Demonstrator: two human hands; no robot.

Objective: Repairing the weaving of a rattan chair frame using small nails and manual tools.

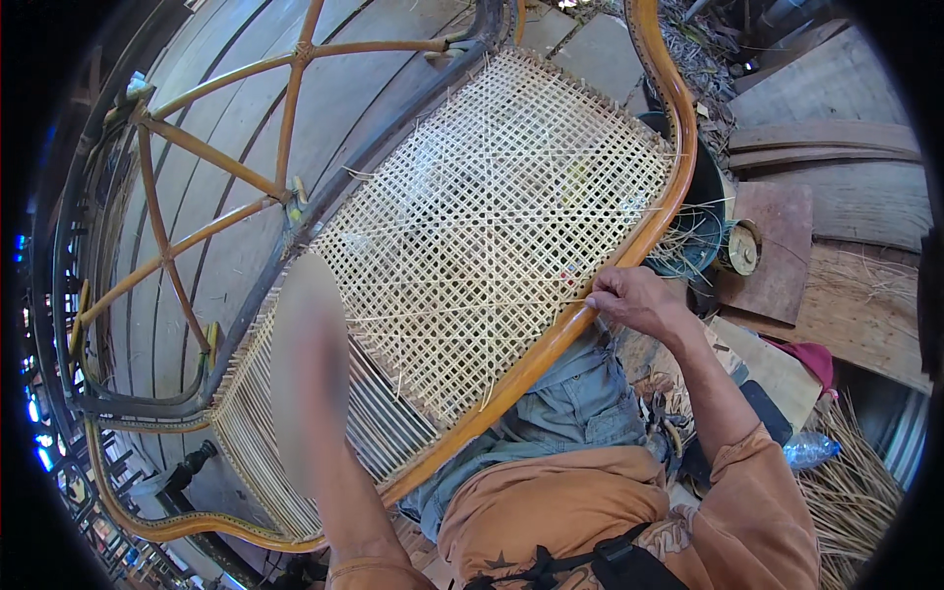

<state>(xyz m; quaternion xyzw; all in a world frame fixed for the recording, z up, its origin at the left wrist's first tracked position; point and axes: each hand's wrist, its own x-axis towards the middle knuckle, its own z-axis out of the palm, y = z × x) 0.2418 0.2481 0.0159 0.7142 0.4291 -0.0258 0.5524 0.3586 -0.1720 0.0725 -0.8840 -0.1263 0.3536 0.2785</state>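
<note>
A curved, orange-brown rattan frame (536,366) lies across my lap, with a pale woven cane panel (501,187) filling most of it. Toward the lower left the mesh gives way to parallel cane strands (385,398) running one way only. At the near edge of the frame my right hand (641,299) is closed, thumb and forefinger pinched together; whatever lies between the fingertips is too small to make out. My left hand (317,364) is over the left part of the panel, where mesh and strands meet. A grey blurred patch covers its fingers.
Dark rattan framework with brown crossed poles (295,128) stands at the left. To the right are a dark green bucket (693,246) with cane scraps, a tin can (741,246), wooden boards (816,197), a clear plastic bottle (811,450) and a heap of cane strips (851,492).
</note>
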